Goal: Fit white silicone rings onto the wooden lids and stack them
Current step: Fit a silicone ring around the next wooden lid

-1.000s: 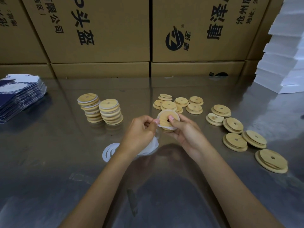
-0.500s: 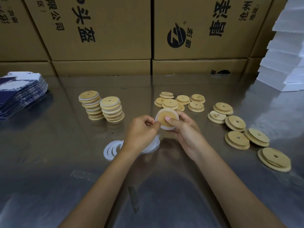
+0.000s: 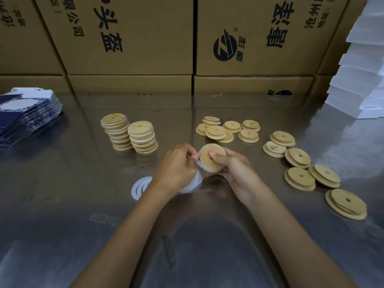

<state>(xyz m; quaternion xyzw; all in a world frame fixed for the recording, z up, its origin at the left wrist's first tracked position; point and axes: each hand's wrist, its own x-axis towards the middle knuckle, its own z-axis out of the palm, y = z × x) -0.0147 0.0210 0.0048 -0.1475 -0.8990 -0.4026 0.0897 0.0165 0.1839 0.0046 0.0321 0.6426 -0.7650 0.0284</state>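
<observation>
Centrally, above the shiny metal table [image 3: 62, 204], the right hand [image 3: 234, 171] grips a round wooden lid [image 3: 212, 157] while the left hand [image 3: 176, 167] pinches a white silicone ring [image 3: 200, 164] at its rim

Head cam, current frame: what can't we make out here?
- Ring seating on the held lid: head view, left hand and right hand cover much of the rim.
- Count of loose rings: left wrist hides part of the pile.
- Lid counts in the two stacks: edges too blurred.
- Box print: cut off by top edge.
</observation>
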